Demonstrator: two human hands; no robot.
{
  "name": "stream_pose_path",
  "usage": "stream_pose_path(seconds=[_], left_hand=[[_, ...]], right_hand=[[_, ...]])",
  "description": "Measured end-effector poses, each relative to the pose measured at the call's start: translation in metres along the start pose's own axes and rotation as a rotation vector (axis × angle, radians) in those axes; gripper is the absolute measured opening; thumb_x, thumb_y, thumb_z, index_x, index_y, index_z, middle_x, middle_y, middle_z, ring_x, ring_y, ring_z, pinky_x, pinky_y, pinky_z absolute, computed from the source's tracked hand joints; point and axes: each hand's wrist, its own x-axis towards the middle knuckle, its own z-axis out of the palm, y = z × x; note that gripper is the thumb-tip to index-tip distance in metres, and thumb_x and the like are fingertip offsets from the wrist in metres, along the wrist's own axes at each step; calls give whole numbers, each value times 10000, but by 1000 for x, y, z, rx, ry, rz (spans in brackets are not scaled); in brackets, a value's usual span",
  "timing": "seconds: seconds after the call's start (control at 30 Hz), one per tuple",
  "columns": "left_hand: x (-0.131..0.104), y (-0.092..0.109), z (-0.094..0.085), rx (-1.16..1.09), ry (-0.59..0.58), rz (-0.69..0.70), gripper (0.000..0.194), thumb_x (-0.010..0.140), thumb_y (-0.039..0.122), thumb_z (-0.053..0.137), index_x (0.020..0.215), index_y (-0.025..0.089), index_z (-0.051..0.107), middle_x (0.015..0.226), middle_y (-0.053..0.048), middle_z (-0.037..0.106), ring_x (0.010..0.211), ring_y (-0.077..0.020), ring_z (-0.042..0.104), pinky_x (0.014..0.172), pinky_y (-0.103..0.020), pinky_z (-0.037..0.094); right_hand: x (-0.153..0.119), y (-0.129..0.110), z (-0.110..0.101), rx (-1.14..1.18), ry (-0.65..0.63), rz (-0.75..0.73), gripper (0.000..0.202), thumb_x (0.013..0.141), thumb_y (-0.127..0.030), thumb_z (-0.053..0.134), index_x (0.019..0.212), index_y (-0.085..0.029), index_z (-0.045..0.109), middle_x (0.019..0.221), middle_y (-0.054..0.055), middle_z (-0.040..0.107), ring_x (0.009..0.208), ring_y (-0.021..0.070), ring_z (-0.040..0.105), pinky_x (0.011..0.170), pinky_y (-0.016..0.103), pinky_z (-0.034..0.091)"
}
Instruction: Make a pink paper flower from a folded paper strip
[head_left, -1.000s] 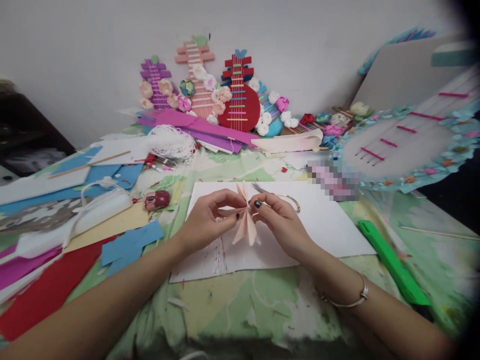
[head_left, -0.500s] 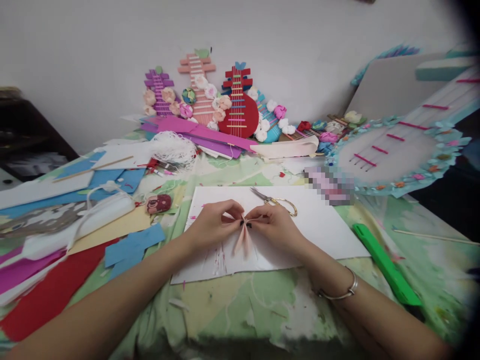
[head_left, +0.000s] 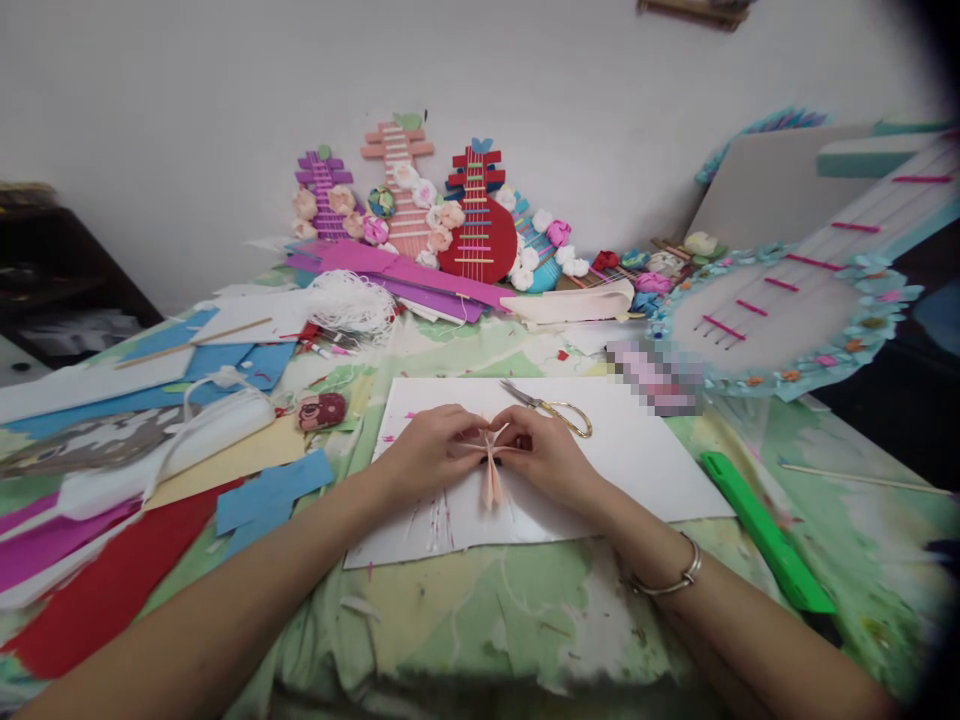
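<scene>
Pinching peach paper (head_left: 491, 488) in both hands (head_left: 426, 448) (head_left: 553, 455), lower folds narrower than before

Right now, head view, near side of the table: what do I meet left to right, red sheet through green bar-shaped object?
Red sheet → blue pieces → left hand → folded peach paper → right hand → green bar-shaped object.

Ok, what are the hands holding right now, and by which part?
The left hand and right hand both pinch the folded peach paper near its narrow, gathered middle.
</scene>
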Motion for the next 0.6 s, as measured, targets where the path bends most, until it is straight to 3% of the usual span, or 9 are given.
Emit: stream_pose_path(seconds=[0.13, 0.4, 0.6], left_hand=[[-1, -1, 2, 9, 23, -55, 101, 741, 237, 576, 795, 156, 604, 749, -44, 631, 690, -157, 575, 630, -260, 438], [1, -4, 3, -22, 25, -52, 142, 737, 258, 597, 852, 174, 588, 804, -32, 633, 740, -159, 573, 671, -269, 435], [2, -5, 3, 26, -11, -71, 118, 743, 240, 600, 840, 175, 613, 729, -26, 632, 733, -172, 553, 667, -279, 414]], right_hand=[[0, -2, 0, 8, -29, -10, 159, 740, -166, 604, 893, -201, 579, 761, 6, 683, 693, 133, 621, 618, 243, 433], [2, 2, 1, -83, -30, -34, 219, 737, -131, 594, 941, -206, 586, 723, -12, 663, 623, 108, 575, 572, 213, 390], [2, -1, -1, -131, -68, -76, 179, 761, -131, 575, 918, -213, 606, 705, -17, 640, 614, 94, 552, 575, 204, 371]])
